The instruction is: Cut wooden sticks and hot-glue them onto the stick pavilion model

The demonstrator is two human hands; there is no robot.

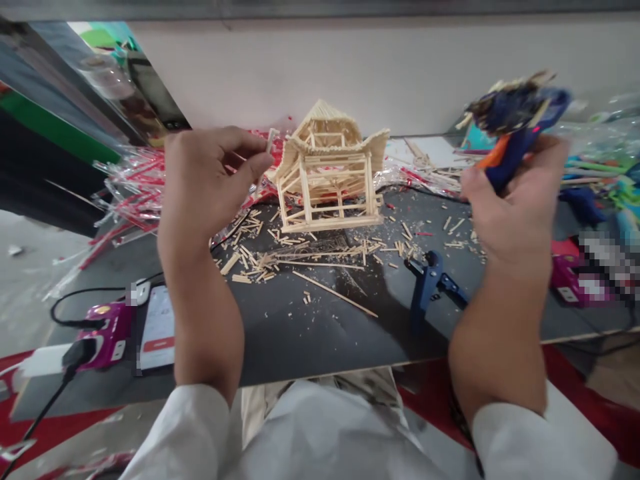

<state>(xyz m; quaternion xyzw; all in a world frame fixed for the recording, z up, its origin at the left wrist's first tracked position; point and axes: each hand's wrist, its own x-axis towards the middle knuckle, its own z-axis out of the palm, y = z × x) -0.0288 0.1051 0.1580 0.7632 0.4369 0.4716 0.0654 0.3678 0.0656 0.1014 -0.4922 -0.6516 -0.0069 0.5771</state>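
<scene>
A pale cream model pavilion of thin wooden sticks (333,173) stands on a dark grey table (320,340), near navy-blue metal cutting pliers (426,287), a magenta plastic power socket (107,333) and tangled red-and-clear plastic wrappers (135,183), against a greyish-white wall (350,73).

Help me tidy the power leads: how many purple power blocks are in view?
2. One power block sits on the table at left, beside the phone; the other block is near the right end. More may be hidden.
</scene>
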